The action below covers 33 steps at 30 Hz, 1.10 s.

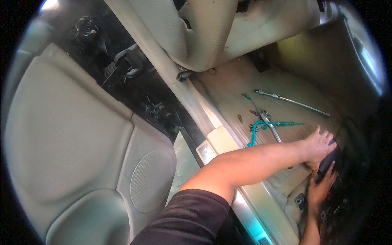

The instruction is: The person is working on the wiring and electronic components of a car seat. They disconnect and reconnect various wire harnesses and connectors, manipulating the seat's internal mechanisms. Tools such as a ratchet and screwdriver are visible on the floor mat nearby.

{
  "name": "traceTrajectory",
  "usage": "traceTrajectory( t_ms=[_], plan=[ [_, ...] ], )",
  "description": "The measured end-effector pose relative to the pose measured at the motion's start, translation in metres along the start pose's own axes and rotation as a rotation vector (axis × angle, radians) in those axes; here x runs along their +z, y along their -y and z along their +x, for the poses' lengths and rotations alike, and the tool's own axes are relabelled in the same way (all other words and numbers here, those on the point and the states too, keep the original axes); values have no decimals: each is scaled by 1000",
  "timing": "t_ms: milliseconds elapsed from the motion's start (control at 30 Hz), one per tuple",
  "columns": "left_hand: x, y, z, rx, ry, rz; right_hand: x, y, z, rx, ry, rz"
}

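Reaching across the door sill [261, 204] into the car's footwell, I am stretching my left arm out nearly straight, my left hand [319, 146] lying palm down with its fingers [329, 139] curled over the top of a dark part [328, 160] at the footwell's right edge. My right hand [320, 187] is coming up from below, its fingers [330, 171] spread loosely against the underside of the same dark part, so the two hands are bracketing it. Just left of my left wrist a chrome ratchet [270, 124] is lying on the ribbed beige floor mat [228, 87], crossed by a teal wire [261, 127]. Farther off, a long slim metal extension bar [292, 101] is resting on the mat. A pale seat [212, 30] is overhanging the floor, and the grey textured door panel [69, 134] with its round speaker grille is filling my left.
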State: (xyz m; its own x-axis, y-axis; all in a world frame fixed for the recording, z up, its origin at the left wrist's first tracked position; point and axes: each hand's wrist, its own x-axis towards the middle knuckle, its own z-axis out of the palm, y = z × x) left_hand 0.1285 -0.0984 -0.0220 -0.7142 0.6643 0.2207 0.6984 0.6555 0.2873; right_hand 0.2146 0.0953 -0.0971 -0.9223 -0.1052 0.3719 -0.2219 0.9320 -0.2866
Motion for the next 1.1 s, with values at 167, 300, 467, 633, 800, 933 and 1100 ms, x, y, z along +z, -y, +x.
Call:
traceTrajectory(
  t_ms=[167,300,467,633,800,933,1100],
  plan=[
    [1,-5,1,49,-39,99,-1,2,0,51,34,35],
    [2,-8,3,90,-110,172,2,1,0,7,-44,82],
    [17,-4,7,104,-186,252,-2,6,3,31,-7,109],
    [9,-5,9,100,-153,263,0,2,3,72,28,126],
    [8,-2,8,93,-148,240,3,2,3,80,47,136],
    [4,-2,2,37,-97,161,1,6,-2,136,74,129],
    [17,10,-1,-36,-53,-68,-6,21,-5,126,97,212]
  ],
)
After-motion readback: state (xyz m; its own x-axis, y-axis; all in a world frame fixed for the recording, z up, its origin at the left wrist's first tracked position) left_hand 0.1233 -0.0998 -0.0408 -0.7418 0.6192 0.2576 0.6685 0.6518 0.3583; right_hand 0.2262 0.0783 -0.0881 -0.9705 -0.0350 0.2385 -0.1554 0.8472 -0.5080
